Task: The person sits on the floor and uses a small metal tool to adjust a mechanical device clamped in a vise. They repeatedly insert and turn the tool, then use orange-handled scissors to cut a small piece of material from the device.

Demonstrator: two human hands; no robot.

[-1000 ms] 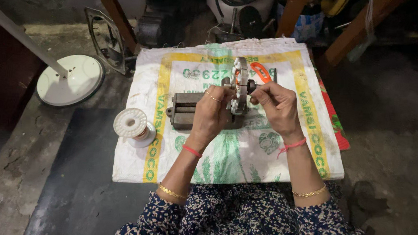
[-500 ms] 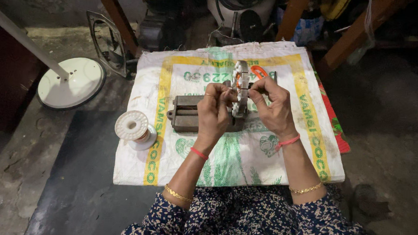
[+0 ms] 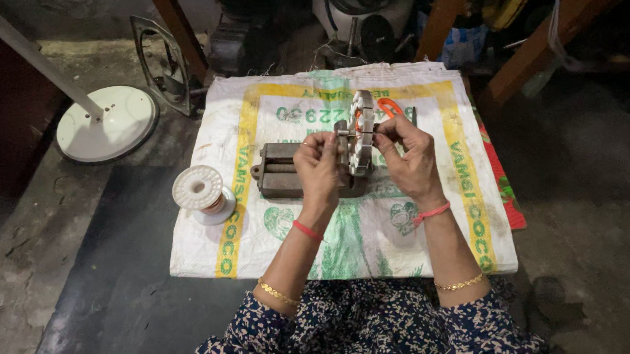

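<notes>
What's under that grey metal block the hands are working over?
The grey metal block lies on a white woven sack with yellow and green print. The sack hides the floor beneath, and the left hand covers the block's right end.

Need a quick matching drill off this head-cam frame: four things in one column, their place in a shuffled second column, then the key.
Things:
1. Round metal part
2. White spool
3. White round base on a pole
4. Metal block

Places:
A. On the floor, beyond the sack's left edge
B. On the woven sack, under the hands
C. Pinched between left hand and right hand
D. At the sack's left edge

Pairs: 1-C, 2-D, 3-A, 4-B
</notes>
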